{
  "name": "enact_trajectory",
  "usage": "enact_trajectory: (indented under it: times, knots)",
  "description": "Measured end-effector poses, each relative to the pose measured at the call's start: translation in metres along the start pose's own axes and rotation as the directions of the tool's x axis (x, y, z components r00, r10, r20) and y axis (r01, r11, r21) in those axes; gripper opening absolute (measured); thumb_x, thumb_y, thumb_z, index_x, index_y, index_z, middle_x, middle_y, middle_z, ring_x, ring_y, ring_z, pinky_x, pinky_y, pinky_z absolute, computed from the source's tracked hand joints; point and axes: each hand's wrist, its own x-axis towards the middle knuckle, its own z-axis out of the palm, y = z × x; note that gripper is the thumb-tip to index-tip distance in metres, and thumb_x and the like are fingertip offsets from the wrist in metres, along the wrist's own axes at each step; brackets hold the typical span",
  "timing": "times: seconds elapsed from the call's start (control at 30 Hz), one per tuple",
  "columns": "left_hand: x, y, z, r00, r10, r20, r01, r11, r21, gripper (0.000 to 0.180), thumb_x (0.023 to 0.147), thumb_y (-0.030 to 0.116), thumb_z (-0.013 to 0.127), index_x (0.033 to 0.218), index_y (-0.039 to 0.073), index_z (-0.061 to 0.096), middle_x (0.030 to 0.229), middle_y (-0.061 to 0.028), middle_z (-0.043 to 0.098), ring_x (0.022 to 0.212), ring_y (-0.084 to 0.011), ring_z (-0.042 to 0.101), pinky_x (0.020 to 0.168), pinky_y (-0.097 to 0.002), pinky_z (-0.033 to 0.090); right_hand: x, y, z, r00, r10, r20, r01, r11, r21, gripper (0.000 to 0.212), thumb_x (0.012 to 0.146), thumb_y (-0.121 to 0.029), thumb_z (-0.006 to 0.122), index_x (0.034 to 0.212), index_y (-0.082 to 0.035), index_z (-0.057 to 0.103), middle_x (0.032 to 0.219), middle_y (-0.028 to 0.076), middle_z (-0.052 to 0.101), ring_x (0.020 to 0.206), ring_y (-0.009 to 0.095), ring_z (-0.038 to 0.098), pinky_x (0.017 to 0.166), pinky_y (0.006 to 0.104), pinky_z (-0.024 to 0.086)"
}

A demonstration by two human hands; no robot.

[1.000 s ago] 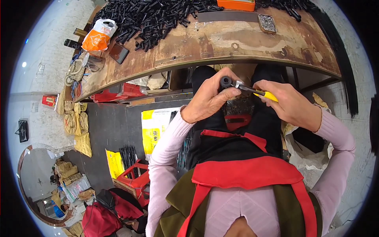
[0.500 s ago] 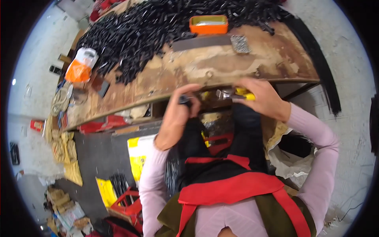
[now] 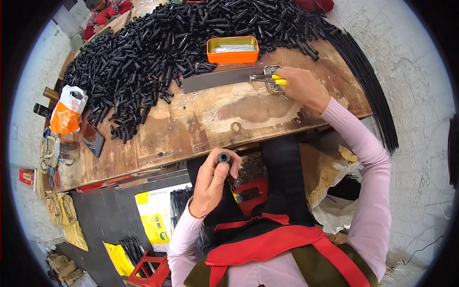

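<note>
In my left hand (image 3: 213, 179), at the near edge of the table, is a short black tube (image 3: 224, 157) with its open end turned up. The fingers and thumb are wrapped round it. My right hand (image 3: 302, 86) reaches over the table and grips pliers with yellow handles (image 3: 278, 80). Their metal jaws point left, over a small container of tiny metal pieces (image 3: 274, 89). Whether the jaws hold a piece is too small to tell.
A heap of black tubes (image 3: 153, 52) covers the far table. Before it stand an orange tin (image 3: 233, 58) of thin metal rods and a dark flat strip (image 3: 210, 82). Long black rods (image 3: 368, 81) hang over the right edge. Another person (image 3: 103, 12) sits at far left.
My right hand has moved away from the table edge with the pliers, out to the container of metal pieces. The left hand stays near the edge, its tube now end-up.
</note>
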Motion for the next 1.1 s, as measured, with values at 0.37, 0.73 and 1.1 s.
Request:
enact_trajectory:
  times: [0.37,0.73,1.1]
  knots:
    - [-0.022,0.007,0.027,0.996,-0.017,0.085,0.022,0.998,-0.055,0.036,0.104,0.032,0.043,0.109,-0.003,0.053,0.081,-0.0032,0.051,0.076,-0.0117,0.049,0.082,-0.0303,0.046,0.012,0.030,-0.014,0.771,0.346,0.534,-0.596,0.099,0.797,0.017,0.087,-0.017,0.068,0.097,-0.005,0.063,0.079,0.001,0.060,0.066,0.009,0.056,0.059,0.0238,0.047]
    - [-0.051,0.026,0.040,0.994,-0.005,0.108,0.002,1.000,0.026,0.043,0.104,0.039,0.041,0.112,-0.002,0.053,0.081,-0.0039,0.050,0.079,-0.0136,0.050,0.083,-0.0298,0.045,-0.015,-0.025,-0.036,0.817,0.156,0.555,-0.450,-0.429,0.783,0.011,0.089,-0.008,0.065,0.096,-0.003,0.058,0.085,0.007,0.063,0.071,0.012,0.061,0.063,0.0214,0.054]
    - [-0.065,0.023,0.045,0.997,0.042,0.067,-0.042,0.999,0.004,0.036,0.104,0.033,0.043,0.110,-0.001,0.054,0.079,-0.0022,0.049,0.076,-0.0109,0.047,0.075,-0.0262,0.042,-0.037,-0.067,-0.036,0.874,0.124,0.470,-0.388,-0.404,0.828,0.020,0.088,-0.006,0.066,0.105,-0.004,0.056,0.090,0.004,0.060,0.079,0.011,0.059,0.070,0.0240,0.050]
